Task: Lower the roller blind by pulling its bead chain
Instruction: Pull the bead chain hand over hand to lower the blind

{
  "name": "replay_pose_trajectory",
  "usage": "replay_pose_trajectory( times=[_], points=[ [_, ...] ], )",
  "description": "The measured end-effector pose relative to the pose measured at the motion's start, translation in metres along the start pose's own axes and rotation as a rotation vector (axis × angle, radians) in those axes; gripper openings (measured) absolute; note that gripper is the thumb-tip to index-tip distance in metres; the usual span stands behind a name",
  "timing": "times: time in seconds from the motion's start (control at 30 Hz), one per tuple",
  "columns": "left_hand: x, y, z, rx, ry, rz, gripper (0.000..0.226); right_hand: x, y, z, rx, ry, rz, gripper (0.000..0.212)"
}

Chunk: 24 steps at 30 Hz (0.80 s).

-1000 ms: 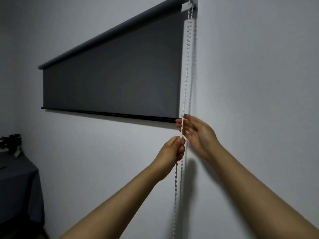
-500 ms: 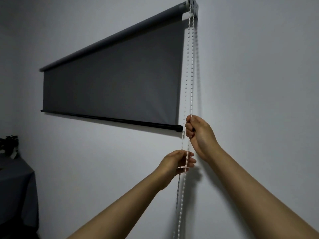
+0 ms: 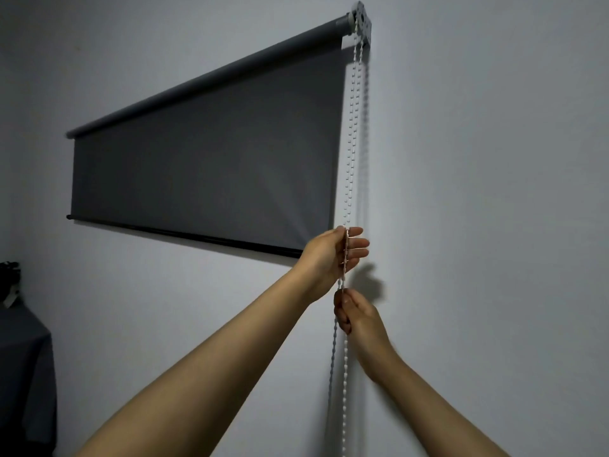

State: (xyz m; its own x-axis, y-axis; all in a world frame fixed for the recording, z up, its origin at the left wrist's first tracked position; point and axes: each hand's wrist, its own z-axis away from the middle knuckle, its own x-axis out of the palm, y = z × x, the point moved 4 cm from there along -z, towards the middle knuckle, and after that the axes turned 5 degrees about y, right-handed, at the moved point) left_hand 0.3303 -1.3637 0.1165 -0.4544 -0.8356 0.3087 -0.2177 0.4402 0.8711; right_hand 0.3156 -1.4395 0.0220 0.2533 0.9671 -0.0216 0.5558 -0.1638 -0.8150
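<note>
white beads, two hands, one vertical line

white bead chain (image 3: 352, 133) ran through both hands. the fingers (image 3: 359, 243) of the left hand (image 3: 333, 255) were spread loosely, straightened past the strand, with the chain lying across the palm side and not yet clamped as far as could be seen. just below it, the right hand (image 3: 354, 316) was curled into a fist, its fingers pressed together around the chain and pinching it.

outward from the fingers, the chain's long axis stood near vertical, hanging close to the pale wall (image 3: 478, 192). it rose from the hands to the clutch bracket (image 3: 361, 19) at the upper right end of the roller, and fell below the right fist out of view at the bottom edge. two strands ran side by side above the hands; which one each hand held could not be told for certain.

the dark grey roller blind (image 3: 204, 166) hung partly lowered to the left of the chain, its bottom bar (image 3: 184, 234) level with the left hand.

the left hand sat higher and nearer the bracket, so the next downward pull probably fell to it once it closed on the chain.
</note>
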Motion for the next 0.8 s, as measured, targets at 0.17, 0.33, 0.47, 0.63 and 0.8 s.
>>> replay_pose_trajectory(
  times=[0.17,0.33,0.47,0.63,0.8],
  points=[
    [0.001,-0.004,0.006,0.144,0.065,-0.090,0.031,0.000,-0.003,-0.004,0.059,-0.034,-0.060,0.038],
    [-0.009,-0.009,0.020,0.199,0.029,-0.157,0.032,-0.002,-0.022,-0.013,0.071,-0.085,-0.274,0.041],
    [-0.019,-0.037,0.036,0.173,-0.009,-0.234,0.029,-0.008,-0.049,-0.030,0.111,-0.061,-0.497,0.026],
    [-0.029,-0.070,0.047,0.077,-0.026,-0.327,0.032,-0.008,-0.077,-0.046,0.127,-0.086,-0.398,0.025],
    [-0.030,-0.078,0.053,0.040,-0.068,-0.295,0.032,-0.002,-0.078,-0.046,0.073,-0.005,-0.209,0.028]
  ],
)
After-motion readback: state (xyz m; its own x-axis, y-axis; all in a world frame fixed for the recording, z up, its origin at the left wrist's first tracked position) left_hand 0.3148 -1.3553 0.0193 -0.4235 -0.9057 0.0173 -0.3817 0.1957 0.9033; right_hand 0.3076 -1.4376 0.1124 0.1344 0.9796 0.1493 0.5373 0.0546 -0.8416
